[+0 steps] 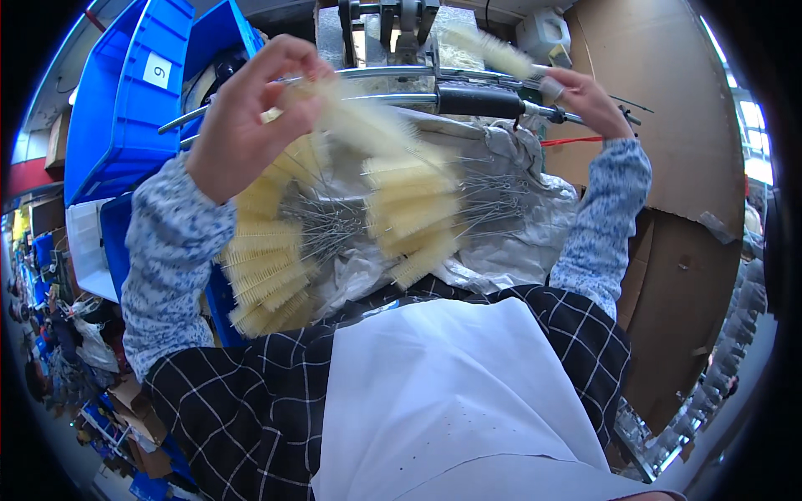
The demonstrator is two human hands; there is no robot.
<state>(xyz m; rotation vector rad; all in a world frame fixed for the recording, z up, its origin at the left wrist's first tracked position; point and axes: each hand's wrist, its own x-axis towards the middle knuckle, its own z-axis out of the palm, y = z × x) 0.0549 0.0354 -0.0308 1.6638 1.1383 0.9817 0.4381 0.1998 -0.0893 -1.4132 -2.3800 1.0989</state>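
Raised at the upper left, my left hand (pixel 255 117) has its fingers closed on the end of a cream bristle brush (pixel 372 125), blurred by motion. My right hand (pixel 585 102), at the upper right, grips another cream brush (pixel 493 52) near its lower right end; that one is also partly blurred. Below my hands lie two heaps of similar brushes: a left heap (pixel 267 267) and a middle heap (pixel 411 209). Thin twisted wire handles (pixel 330 225) stick out rightward from the left heap, and more wires (pixel 493 200) from the middle one.
Metal rods (pixel 376 73) and a black roller (pixel 480 102) cross in front of me. Whitish sheeting (pixel 522 250) lies under the brushes. Blue bins (pixel 125 108) stand at the left, cardboard (pixel 660 117) at the right, and a white jug (pixel 543 35) at the back.
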